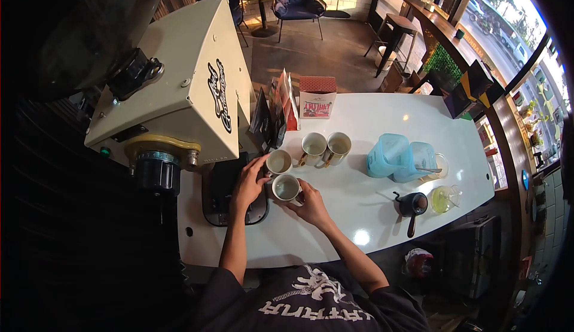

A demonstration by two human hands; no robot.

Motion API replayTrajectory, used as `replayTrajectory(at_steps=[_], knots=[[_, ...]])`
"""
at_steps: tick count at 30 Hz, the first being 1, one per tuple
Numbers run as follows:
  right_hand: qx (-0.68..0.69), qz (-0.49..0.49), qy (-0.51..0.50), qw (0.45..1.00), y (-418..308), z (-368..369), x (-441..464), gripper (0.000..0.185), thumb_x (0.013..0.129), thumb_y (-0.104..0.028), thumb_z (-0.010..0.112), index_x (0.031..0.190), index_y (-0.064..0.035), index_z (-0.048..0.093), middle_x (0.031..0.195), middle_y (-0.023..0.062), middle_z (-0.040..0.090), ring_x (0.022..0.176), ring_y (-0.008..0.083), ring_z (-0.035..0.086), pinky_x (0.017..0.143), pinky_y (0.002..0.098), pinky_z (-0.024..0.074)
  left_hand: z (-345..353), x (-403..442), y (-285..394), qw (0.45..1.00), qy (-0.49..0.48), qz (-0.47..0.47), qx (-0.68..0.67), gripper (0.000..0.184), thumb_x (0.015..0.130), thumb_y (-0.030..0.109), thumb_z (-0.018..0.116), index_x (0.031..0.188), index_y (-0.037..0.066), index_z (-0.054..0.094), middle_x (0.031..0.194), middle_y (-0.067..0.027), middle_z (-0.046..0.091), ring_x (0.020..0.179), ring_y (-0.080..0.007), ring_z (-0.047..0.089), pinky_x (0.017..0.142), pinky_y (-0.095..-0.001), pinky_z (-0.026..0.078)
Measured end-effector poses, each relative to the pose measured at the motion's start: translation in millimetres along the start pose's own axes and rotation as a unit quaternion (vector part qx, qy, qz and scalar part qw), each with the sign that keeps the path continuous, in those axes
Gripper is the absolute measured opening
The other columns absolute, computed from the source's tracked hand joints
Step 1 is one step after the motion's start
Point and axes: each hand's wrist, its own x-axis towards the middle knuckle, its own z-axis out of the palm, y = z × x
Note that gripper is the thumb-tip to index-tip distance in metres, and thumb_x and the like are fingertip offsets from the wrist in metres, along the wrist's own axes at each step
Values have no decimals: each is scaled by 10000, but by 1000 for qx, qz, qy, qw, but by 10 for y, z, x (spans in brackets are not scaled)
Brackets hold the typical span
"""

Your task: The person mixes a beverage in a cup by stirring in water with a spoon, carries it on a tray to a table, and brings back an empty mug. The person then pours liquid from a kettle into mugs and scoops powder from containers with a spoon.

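Four would be too exact to list, so several pale mugs stand on the white counter (335, 224). My left hand (250, 180) curls round the left side of one mug (278, 161), at the black base of the machine. Just in front of it, nearer my body, is a second mug (286, 188). At that mug's right side, my right hand (312, 205) has its fingers closed about the handle. The two mugs are close together. Beyond them, two more mugs, a left one (313, 145) and a right one (338, 145), stand side by side, handles toward me.
A large cream machine (179, 87) rises at the left. Behind the mugs are upright bags (288, 101) and a patterned box (317, 99). To the right stand blue plastic containers (387, 155), a dark long-handled pot (412, 204) and a glass pitcher (441, 200) with yellowish liquid.
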Motion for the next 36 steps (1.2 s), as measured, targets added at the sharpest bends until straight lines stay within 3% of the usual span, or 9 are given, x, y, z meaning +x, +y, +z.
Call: replayTrajectory(at_steps=[4,9,16,21,23,25,26,30,36], knots=[[4,9,1,1000,25,93,39,685,712,-260,893,1256,-5,564,1124,234,676,1027,402,675,849,457,553,-82,-128,59,998,-7,-7,-58,588,843,-45,705,1394,50,524,1305,-194,619,1206,-376,609,1000,-419,524],[-16,-4,11,1000,59,208,64,708,712,-258,891,1264,13,540,1118,248,646,976,421,671,825,463,554,-136,-226,168,993,21,17,-114,391,1002,192,603,1351,21,563,1282,-216,632,1187,-389,621,991,-430,517],[41,-7,-23,999,58,94,-16,732,726,-254,887,1298,9,514,1209,225,564,992,367,671,823,435,560,-132,-226,393,994,37,70,-71,401,995,232,621,1323,6,577,1257,-216,643,1154,-394,631,970,-445,507],[16,-73,116,990,320,-270,-24,581,852,-148,798,1322,20,500,1167,176,593,811,220,677,728,334,567,-2,-187,725,987,63,93,-119,406,965,163,659,1335,21,573,1264,-186,633,1150,-351,642,994,-429,507],[61,-22,151,986,520,-427,22,471,908,-130,725,1298,29,515,1162,186,578,796,243,679,686,330,567,106,-130,754,989,36,100,-101,485,953,129,674,1399,22,515,1366,-181,560,1145,-314,651,981,-398,529],[64,11,170,983,603,-550,67,411,938,-135,689,1282,32,537,1149,190,598,816,235,692,682,326,566,272,-79,848,974,-5,39,-222,599,948,119,684,1474,21,415,1446,-182,472,1118,-290,665,950,-370,557],[60,15,169,984,635,-593,92,401,945,-141,682,1277,36,544,1164,201,601,839,240,700,683,326,568,359,-24,807,977,-34,38,-208,746,942,126,696,1531,-20,262,1469,-223,405,1108,-276,672,906,-346,584],[117,44,148,981,670,-611,175,369,973,-140,638,1269,61,548,1222,206,615,827,239,721,678,318,571,712,129,858,981,-39,22,-190,893,951,192,696,1558,-36,82,1502,-328,346,1002,-283,716,827,-344,607],[244,64,157,955,619,-536,278,318,998,-100,588,1264,68,546,1171,145,652,773,181,700,656,289,559,1036,248,784,994,23,36,-105,973,938,279,713,1564,-28,34,1480,-343,347,952,-285,717,778,-335,610]])
